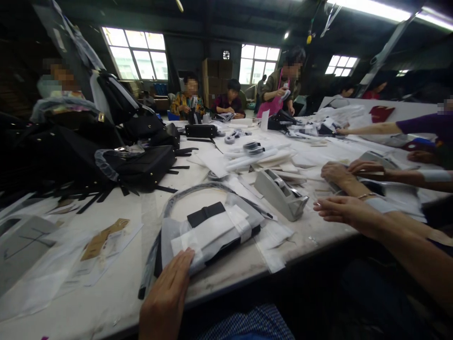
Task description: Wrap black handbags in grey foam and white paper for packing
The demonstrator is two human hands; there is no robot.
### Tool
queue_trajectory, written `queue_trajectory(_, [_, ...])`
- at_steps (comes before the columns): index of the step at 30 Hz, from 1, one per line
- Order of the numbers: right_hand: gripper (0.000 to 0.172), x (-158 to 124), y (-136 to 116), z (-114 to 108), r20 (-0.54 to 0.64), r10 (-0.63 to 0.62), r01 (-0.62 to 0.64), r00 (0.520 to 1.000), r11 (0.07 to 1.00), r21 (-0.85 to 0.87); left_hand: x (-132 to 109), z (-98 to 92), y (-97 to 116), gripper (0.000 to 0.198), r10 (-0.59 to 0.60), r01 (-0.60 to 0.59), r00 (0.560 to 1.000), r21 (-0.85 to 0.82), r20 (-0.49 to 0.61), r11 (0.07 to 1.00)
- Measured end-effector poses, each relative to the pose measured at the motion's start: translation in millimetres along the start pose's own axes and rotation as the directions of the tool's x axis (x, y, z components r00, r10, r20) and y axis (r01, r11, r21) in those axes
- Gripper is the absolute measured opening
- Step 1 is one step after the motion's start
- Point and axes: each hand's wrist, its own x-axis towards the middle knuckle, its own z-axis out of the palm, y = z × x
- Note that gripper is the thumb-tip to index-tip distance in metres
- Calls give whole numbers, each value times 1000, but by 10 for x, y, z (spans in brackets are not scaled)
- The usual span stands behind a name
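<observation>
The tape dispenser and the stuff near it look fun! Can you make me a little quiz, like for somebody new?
1. True or false: the left hand touches the wrapped bundle.
2. Which is nearer the right hand: the tape dispenser or the brown scrap?
3. What colour are the bags piled on the left side of the picture?
Key: 1 true; 2 the tape dispenser; 3 black.

The scene is dim, lit by white-glowing, multi-paned rectangular windows (136, 54) far beyond the left hand (168, 295) and a glaring white ceiling tube (371, 9) above the right hand (341, 212); deep shadow lies below the latter, with blurry wide-angle stretching leftward of the former.
</observation>
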Motion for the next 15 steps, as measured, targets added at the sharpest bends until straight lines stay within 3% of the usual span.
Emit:
queue_trajectory(3, [37,-47,311,118,-25,31,-30,999,999,41,-3,10,-7,56,9,-9,1000,6,-1,1000])
queue_trajectory(8, [56,87,588,333,-143,-153,151,978,988,-24,21,-8,0,52,26,-26,999,22,-22,999])
queue_trajectory(12, [50,33,624,314,-157,-249,217,956,956,-197,46,-23,-11,43,35,-34,998,18,-50,999])
queue_trajectory(15, [35,-157,543,296,-50,-467,396,883,797,-456,49,-21,-29,38,27,-28,999,-2,-47,1000])
